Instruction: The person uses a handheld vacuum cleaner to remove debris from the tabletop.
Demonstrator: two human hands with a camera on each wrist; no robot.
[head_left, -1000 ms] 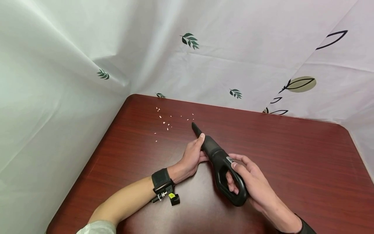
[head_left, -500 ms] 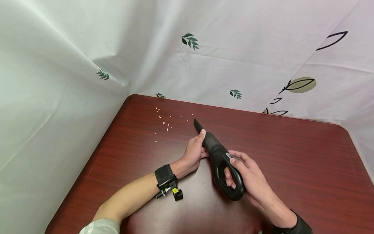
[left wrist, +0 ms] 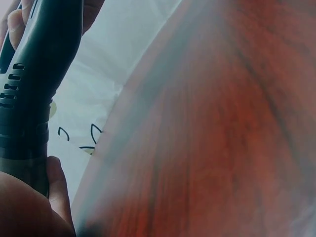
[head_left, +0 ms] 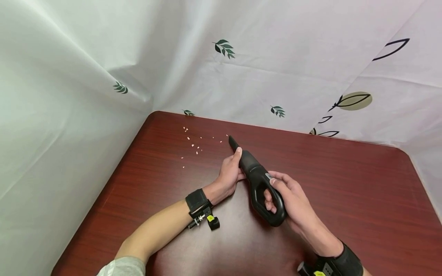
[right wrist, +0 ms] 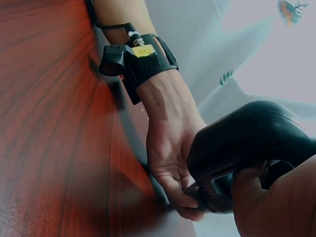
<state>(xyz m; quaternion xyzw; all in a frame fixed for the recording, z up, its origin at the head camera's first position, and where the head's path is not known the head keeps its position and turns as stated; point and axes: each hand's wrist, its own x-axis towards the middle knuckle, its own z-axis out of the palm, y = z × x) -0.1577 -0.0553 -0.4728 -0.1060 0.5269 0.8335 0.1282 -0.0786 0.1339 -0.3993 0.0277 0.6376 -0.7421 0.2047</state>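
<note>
We see a black hand vacuum [head_left: 257, 180] lying slantwise in the middle of the head view, on a red-brown table [head_left: 345, 184], its thin nozzle aimed at the upper left of the frame.

The right hand [head_left: 288, 197] grips the loop handle at the lower right end of the vacuum. Its fingers [head_left: 267, 199] curl through the loop from the right, and its thumb lies along the top of the body beside a small grey switch. In the right wrist view the rounded back of the handle fills the lower right, with the hand closed round it.

The left hand [head_left: 229, 174] holds the barrel from the left side, just behind the nozzle. Its thumb [head_left: 237, 153] lies straight along the barrel, pointing toward the tip; the other fingers wrap underneath, mostly hidden. The left wrist view shows the ribbed barrel at the left edge, touching the palm.

Small pale crumbs [head_left: 197, 147] are scattered on the table to the upper left of the nozzle tip, near it but apart. A leaf-print sheet [head_left: 241, 69] backs the table.
</note>
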